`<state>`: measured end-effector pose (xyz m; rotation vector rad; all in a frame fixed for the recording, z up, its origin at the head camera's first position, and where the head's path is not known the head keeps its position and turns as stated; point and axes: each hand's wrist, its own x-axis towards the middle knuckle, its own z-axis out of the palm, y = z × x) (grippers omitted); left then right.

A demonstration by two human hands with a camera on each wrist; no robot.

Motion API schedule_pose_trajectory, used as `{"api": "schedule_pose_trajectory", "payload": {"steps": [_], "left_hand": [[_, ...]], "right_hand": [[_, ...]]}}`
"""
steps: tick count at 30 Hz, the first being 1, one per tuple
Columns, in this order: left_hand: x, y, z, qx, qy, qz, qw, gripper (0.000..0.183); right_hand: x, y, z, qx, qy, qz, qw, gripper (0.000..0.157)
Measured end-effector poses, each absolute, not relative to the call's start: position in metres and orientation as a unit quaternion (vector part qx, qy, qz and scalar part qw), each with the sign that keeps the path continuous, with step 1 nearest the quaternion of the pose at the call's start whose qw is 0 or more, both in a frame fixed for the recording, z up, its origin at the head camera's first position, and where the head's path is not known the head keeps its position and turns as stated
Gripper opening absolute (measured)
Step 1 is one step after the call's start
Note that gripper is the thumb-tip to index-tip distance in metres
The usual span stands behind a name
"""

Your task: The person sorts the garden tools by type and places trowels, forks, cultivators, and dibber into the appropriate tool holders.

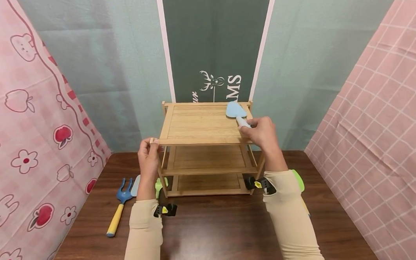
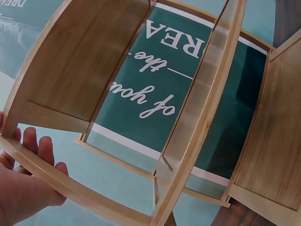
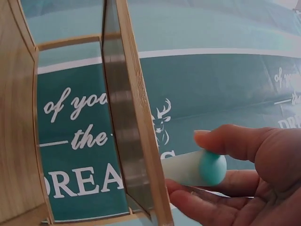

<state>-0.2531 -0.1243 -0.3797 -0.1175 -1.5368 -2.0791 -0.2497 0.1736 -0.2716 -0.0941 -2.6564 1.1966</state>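
Note:
A wooden three-tier shelf rack stands on the table against the back curtain. My left hand grips the front left corner of its top board; in the left wrist view the fingers curl around the wooden edge. Between thumb and fingers, my right hand pinches the pale handle of a small toy shovel with a light blue blade. That blade lies over the right part of the top board. The handle's rounded teal end shows in the right wrist view.
A toy garden fork with blue tines and a yellow handle lies on the brown table at left. Behind the left forearm are a light blue piece and a green piece. Another green piece shows beside the right sleeve.

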Motion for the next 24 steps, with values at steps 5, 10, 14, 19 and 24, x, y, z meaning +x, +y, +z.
{"api": "schedule_pose_trajectory", "payload": {"steps": [5,10,14,19,24], "left_hand": [[-0.252,-0.123,-0.380,-0.038,-0.569,-0.775,0.272,0.007],[-0.253,-0.123,-0.380,-0.037,-0.564,-0.778,0.274,0.012],[-0.254,-0.124,-0.380,-0.035,-0.560,-0.780,0.277,0.014],[-0.254,-0.123,-0.380,-0.035,-0.560,-0.782,0.272,0.011],[-0.254,-0.124,-0.381,-0.034,-0.561,-0.783,0.266,0.006]], "right_hand": [[-0.251,0.175,-0.269,-0.025,-0.931,0.344,0.120,0.038],[-0.252,0.173,-0.263,-0.017,-0.947,0.297,0.118,0.039],[-0.254,0.169,-0.258,-0.019,-0.959,0.261,0.108,0.041],[-0.256,0.167,-0.256,-0.022,-0.967,0.234,0.094,0.041],[-0.258,0.168,-0.260,-0.023,-0.970,0.226,0.083,0.042]]}}
